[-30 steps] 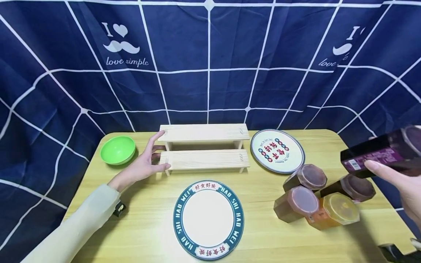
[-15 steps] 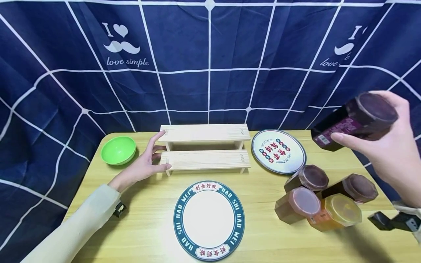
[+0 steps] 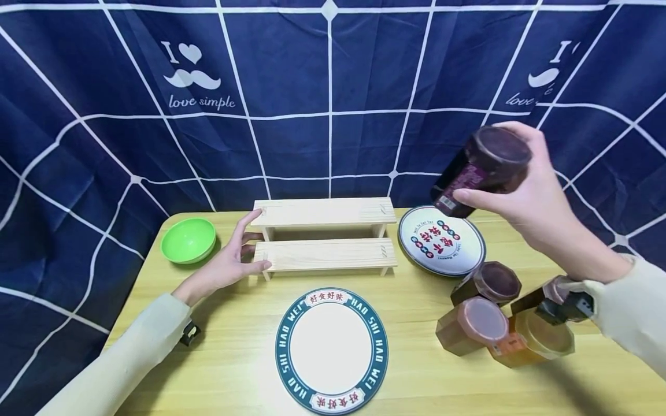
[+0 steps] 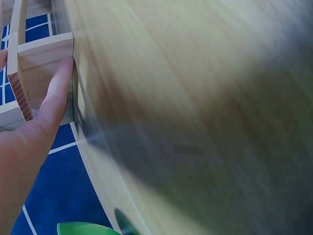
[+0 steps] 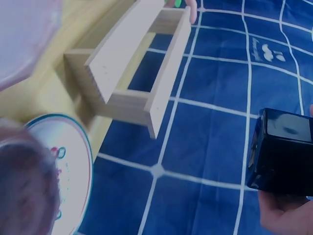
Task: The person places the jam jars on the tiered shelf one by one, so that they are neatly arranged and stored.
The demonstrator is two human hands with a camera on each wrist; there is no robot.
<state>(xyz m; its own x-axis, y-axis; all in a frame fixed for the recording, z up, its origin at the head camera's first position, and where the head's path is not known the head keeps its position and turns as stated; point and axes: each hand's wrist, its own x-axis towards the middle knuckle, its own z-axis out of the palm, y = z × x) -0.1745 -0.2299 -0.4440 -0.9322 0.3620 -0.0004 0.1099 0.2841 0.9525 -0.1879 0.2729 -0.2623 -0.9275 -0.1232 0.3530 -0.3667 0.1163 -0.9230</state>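
Note:
My right hand grips a dark jar with a purple label, held tilted in the air above the cream plate with red lettering. The jar's dark end shows in the right wrist view, with fingers around it. My left hand touches the left end of a two-step wooden rack, its thumb by the lower step and a fingertip at the upper one. In the left wrist view a straight finger lies along the rack's side panel.
Several lidded jars stand at the right: a dark one, a pinkish-brown one, an orange one and another partly behind my right wrist. A teal-rimmed plate lies in front. A green bowl sits at the left; a blue curtain hangs behind.
My right hand has carried the dark jar leftward from the right edge, to above the cream plate. My left hand stays at the rack's end.

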